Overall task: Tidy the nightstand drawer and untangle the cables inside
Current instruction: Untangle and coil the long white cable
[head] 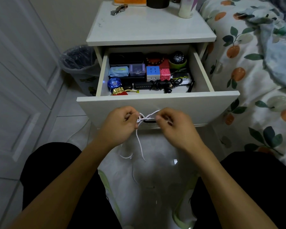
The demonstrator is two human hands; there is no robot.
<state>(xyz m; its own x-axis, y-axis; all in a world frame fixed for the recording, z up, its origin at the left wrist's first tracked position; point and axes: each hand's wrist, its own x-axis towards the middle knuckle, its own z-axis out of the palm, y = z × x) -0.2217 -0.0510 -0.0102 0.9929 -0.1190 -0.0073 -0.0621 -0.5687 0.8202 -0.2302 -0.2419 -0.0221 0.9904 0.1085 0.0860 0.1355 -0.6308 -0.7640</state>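
Observation:
A white cable is held in front of the open drawer of the white nightstand. My left hand pinches its knotted loops, and my right hand pinches a loop on the other side. The cable's loose ends hang down toward the floor. Inside the drawer lie a coiled black cable beside a black bar, a puzzle cube, a pink cube, a blue yo-yo, a tissue pack, a black case and a bead bracelet.
A bin with a plastic liner stands left of the nightstand. A bed with a fruit-print cover runs along the right. White doors are on the left. A white bottle, a metal watch and boxes sit on top.

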